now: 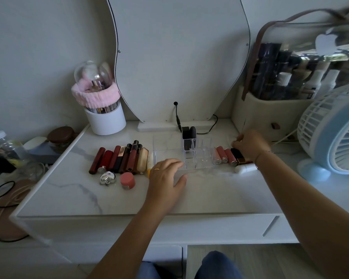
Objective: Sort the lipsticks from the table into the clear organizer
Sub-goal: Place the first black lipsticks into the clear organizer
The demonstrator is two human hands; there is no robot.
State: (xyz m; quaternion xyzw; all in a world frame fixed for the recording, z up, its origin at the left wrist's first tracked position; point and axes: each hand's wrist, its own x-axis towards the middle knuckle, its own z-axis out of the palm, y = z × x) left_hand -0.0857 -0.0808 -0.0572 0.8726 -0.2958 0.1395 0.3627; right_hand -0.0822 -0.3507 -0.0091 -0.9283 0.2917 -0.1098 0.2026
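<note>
A clear organizer (pixel 197 156) stands mid-table with two dark items (pixel 188 135) upright in a back slot. Left of it lies a row of several red, brown and beige lipsticks (pixel 121 158). To its right lie several pink lipsticks (pixel 223 155) and a black one (pixel 237 155), with a white tube (pixel 245 168) in front of them. My left hand (pixel 166 178) rests flat on the table, fingertips against the organizer's front edge, holding nothing. My right hand (pixel 250 146) hovers over the right-hand lipsticks with fingers curled down; whether it grips one is hidden.
A silver heart-shaped case (pixel 107 178) and a pink cap (pixel 127 180) lie front left. A white brush holder (pixel 105 119) stands back left, a mirror (pixel 177 57) behind, a cosmetics case (pixel 290 81) and blue fan (pixel 334 131) at right.
</note>
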